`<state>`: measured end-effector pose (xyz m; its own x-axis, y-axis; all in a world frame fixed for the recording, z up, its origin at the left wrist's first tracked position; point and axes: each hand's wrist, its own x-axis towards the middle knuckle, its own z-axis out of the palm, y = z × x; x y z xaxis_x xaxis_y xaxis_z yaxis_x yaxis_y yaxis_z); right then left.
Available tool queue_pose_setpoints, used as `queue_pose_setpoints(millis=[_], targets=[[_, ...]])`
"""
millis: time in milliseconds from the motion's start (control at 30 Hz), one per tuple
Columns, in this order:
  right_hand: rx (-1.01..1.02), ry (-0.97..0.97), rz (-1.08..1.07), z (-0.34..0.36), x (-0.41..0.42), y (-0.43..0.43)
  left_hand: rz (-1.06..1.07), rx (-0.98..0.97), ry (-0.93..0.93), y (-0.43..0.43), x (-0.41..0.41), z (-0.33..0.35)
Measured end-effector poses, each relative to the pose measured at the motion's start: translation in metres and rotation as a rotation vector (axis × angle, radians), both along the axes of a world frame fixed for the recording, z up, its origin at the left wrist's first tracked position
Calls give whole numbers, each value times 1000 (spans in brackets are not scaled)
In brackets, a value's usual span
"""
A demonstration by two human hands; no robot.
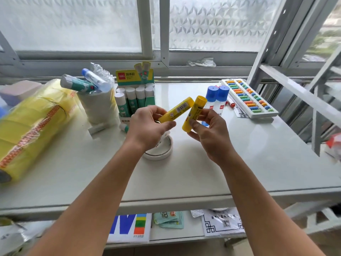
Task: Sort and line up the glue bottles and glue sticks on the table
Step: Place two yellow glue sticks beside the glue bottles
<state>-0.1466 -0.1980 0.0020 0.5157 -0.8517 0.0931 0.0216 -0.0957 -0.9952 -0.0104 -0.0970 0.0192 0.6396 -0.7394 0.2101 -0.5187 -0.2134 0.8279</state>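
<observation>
Above table (239, 154): L hand (147, 126), R hand (210, 133) each pinch yellow glue stick (177, 110)

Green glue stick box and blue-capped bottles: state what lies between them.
Head view: bare table. In front of that gap the left hand holds one yellow glue stick, the right hand a second yellow glue stick.

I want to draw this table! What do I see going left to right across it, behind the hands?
Yellow wrapped bundle, stack of tape rolls, box of glue sticks, blue-capped glue bottles, abacus.
</observation>
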Motion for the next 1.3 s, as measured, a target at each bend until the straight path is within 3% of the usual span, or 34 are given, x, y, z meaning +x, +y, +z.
queue_pose_setpoints(millis=[267, 400, 533, 833, 1067, 1300], targets=[[-143, 93, -27, 0, 0, 0, -34, -169, 125, -4, 3, 2], [-361, 172, -272, 2, -5, 2, -45, -257, 117, -10, 7, 12], [-490, 176, -440, 9, -4, 7, -90, -177, 65, -24, 11, 12], [-659, 258, -393, 11, 17, 12, -230, -46, -38, -44, 12, 1], [-598, 442, -307, 1, 24, 14, -252, 49, -16, -42, 15, -9], [-497, 612, -266, -11, 27, 10, -189, 110, -145, -44, 14, -12]])
